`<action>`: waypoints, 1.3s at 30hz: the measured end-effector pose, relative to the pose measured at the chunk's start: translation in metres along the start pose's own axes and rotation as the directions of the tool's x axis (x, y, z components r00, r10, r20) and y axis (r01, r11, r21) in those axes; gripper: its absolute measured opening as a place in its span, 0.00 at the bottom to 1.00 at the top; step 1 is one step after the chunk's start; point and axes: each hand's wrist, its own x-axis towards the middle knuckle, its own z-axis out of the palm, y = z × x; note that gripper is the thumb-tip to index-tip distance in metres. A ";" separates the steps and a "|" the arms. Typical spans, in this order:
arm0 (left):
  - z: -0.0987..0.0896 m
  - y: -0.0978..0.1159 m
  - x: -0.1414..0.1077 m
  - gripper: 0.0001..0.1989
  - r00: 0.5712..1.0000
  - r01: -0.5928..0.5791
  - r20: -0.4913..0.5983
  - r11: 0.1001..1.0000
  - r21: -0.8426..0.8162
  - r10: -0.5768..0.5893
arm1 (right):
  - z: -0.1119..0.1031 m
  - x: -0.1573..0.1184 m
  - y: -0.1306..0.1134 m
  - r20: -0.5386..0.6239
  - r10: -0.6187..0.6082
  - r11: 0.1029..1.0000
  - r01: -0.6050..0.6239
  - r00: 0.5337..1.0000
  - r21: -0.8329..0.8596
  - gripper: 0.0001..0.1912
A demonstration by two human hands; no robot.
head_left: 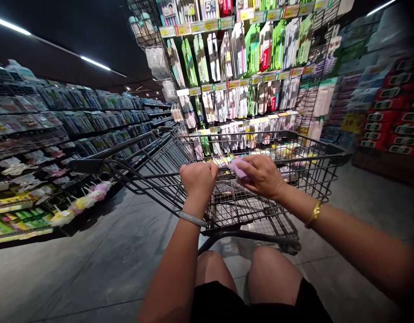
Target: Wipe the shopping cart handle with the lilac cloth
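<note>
A black wire shopping cart [242, 215] stands sideways right in front of me. My left hand [199, 176] is wrapped in a fist around the cart's near top rail. A pale purple cloth [240, 167] is bunched in my right hand [263, 175], its fingers closed around it. The cloth lies against the same rail, a little to the right of my left hand. The part of the cloth under my fingers is hidden.
A lit rack of packaged toothbrushes [240, 54] rises behind the cart. Long shelves of packaged goods [102, 121] run along the left, with bath puffs [81, 202] low down. Stacked red packages [392, 107] stand on the right. Grey floor tiles [102, 260] lie below.
</note>
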 end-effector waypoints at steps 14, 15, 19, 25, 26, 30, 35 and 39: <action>-0.024 0.013 0.005 0.24 0.994 -0.034 0.101 0.999 -0.039 0.038 | -0.016 0.014 -0.007 0.130 0.019 0.997 -0.009 0.991 -0.076 0.25; -0.027 0.018 0.009 0.23 0.991 -0.060 0.113 0.997 -0.055 0.066 | -0.016 0.012 -0.006 0.150 -0.010 0.997 0.021 0.989 -0.068 0.26; -0.023 0.040 0.031 0.30 0.954 -0.142 0.250 0.983 -0.119 0.168 | -0.025 0.016 0.015 0.227 -0.094 0.995 0.097 0.969 -0.002 0.25; -0.003 0.050 0.047 0.33 0.860 -0.185 0.458 0.974 -0.130 0.224 | -0.033 0.015 0.039 0.143 0.089 0.995 -0.095 0.986 0.037 0.16; -0.002 0.049 0.047 0.33 0.849 -0.185 0.478 0.974 -0.128 0.224 | -0.030 0.012 0.037 0.085 0.167 0.985 -0.169 0.982 0.016 0.17; -0.003 0.047 0.048 0.28 0.828 -0.173 0.520 0.977 -0.121 0.211 | -0.022 0.001 0.026 -0.001 0.254 0.967 -0.254 0.967 -0.015 0.19; -0.002 0.047 0.046 0.29 0.836 -0.132 0.517 0.982 -0.139 0.185 | -0.040 0.017 0.048 0.187 0.220 0.974 -0.226 0.957 0.013 0.13; 0.003 0.047 0.045 0.24 0.845 -0.109 0.504 0.980 -0.165 0.179 | -0.040 0.026 0.050 0.129 0.318 0.948 -0.310 0.939 -0.076 0.15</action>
